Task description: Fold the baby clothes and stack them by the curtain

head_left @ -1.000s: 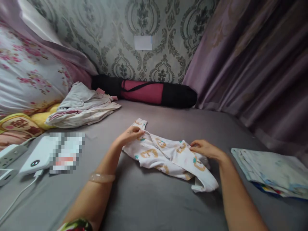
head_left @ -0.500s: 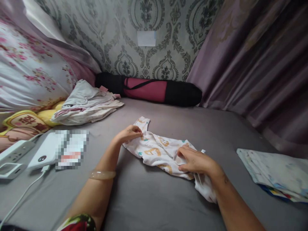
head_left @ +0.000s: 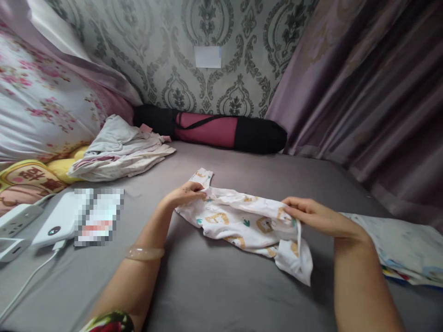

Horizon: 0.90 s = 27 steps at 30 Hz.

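A small white baby garment [head_left: 238,221] printed with orange lions and green leaves lies across the grey bed sheet [head_left: 221,290]. My left hand [head_left: 187,192] pinches its upper edge at the left end, close to a short sleeve-like piece. At the other end, my right hand [head_left: 308,213] grips the upper right corner between thumb and fingers and draws the edge taut. Below that hand, a loose flap of the garment hangs toward the front. A pale bangle [head_left: 145,253] circles my left forearm.
On the left are a power bank [head_left: 58,221] with a cable, a power strip [head_left: 17,220] and a pile of clothes [head_left: 121,147]. Folded cloth [head_left: 408,249] lies at right. A black and maroon long bag [head_left: 207,130] rests against the wall.
My right hand has moved right and slightly up, from the middle of the garment to its corner. The upper edge is now stretched straighter; my left hand keeps its place.
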Available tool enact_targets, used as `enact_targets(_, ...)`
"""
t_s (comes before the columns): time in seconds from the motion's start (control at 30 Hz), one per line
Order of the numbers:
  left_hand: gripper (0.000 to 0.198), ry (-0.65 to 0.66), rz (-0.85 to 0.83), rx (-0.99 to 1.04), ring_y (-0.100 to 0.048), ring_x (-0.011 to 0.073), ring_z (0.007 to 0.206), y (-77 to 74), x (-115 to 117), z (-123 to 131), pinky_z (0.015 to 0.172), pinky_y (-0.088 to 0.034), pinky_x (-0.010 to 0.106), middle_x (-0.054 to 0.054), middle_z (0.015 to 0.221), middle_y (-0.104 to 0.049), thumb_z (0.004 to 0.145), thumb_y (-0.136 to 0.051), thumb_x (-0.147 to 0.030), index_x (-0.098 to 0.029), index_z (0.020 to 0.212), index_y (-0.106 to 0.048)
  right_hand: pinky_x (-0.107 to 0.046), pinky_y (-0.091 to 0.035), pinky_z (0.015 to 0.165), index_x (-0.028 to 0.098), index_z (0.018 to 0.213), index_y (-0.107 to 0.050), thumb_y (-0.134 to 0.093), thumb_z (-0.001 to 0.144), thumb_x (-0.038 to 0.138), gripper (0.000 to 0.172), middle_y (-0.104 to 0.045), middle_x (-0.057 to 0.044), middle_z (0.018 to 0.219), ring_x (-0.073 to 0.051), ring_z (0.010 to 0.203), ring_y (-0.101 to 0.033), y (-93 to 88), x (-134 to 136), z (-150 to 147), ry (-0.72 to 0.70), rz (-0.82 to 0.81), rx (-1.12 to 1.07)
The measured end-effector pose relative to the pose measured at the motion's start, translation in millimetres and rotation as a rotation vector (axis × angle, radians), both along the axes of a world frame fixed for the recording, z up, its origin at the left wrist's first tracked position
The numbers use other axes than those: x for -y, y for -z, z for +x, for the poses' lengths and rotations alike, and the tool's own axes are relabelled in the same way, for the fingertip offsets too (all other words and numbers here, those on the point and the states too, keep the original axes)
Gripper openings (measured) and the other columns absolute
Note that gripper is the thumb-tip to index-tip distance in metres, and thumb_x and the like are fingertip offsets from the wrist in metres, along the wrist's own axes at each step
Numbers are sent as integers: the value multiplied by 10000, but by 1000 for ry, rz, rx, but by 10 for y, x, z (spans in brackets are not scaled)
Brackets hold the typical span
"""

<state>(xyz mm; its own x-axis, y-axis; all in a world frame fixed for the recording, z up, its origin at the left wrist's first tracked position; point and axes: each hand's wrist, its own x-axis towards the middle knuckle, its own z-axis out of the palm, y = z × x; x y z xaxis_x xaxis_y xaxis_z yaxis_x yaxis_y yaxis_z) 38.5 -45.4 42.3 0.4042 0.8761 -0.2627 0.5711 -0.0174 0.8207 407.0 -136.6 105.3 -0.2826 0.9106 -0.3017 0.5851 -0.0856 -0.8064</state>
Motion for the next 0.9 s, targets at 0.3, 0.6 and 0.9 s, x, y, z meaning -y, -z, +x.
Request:
enact_targets(0.3,379,76,-5,90,-396,109,533,57,33,233,484,-242,225,-33,599,-501,732,-580,-555,-187,794,-646,-283,-493,695,180,858,-651,-633,742,496,337,-714,-25,821,-164,748,-634,379,-151,566,311,-7,39)
enact_targets(0.6,365,26,104,-12,-483,148,619,90,48,360,513,-300,220,5,666,-594,707,-571,-505,-178,810,-698,-318,-404,874,188,979,-678,-472,865,141,240,-661,-112,1058,-230,1021,-575,591,-343,154,191,342,799)
enact_targets(0.9,429,10,86,-18,-375,111,515,71,66,361,456,-222,228,-20,554,-498,702,-583,-590,-178,742,-699,-385,-322,1040,159,1281,-535,-352,978,309,384,-475,-135,1404,-253,1289,-418,784,-291,-511,-84,467,585)
